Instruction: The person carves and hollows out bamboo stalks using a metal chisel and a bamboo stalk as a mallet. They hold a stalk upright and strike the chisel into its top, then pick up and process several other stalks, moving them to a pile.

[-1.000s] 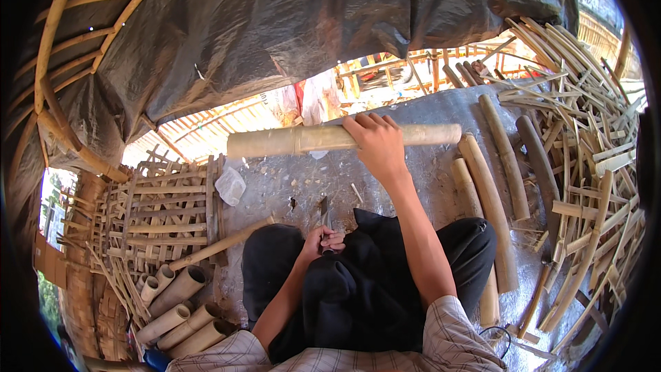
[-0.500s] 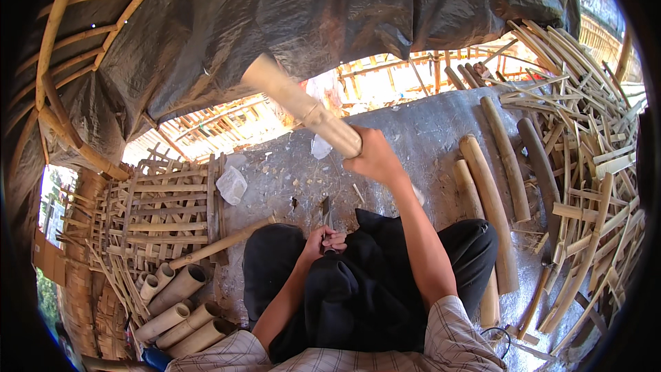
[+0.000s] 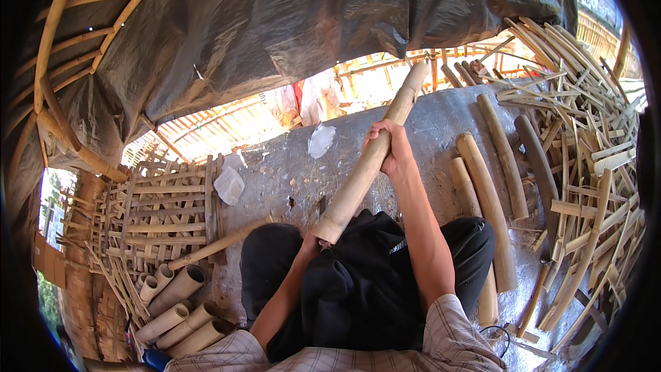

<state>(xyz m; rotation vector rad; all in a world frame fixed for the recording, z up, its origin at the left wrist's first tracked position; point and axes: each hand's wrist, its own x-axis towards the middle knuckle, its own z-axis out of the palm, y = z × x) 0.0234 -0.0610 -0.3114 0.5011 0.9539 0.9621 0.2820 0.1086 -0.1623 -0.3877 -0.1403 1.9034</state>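
Observation:
My right hand (image 3: 391, 146) is wrapped round a thick bamboo pole (image 3: 359, 176) a little above its middle. The pole slants from the far right down toward my lap, its near end by my left hand (image 3: 309, 244). That end covers most of the left hand's fingers. Just beyond it a dark knife blade tip (image 3: 321, 202) shows left of the pole; the grip on its handle is hidden. Black cloth (image 3: 344, 296) lies over my lap between my bent knees.
Several bamboo poles (image 3: 489, 207) lie on the grey ground sheet (image 3: 427, 124) to my right, beside a heap of split bamboo strips (image 3: 585, 213). At left are a bamboo lattice (image 3: 169, 210) and cut bamboo tubes (image 3: 175, 303). A black tarp (image 3: 310, 21) hangs ahead.
The bamboo pole has swung from pointing far left to pointing far right, its near end coming down over my left hand. My right hand now holds it farther along its length.

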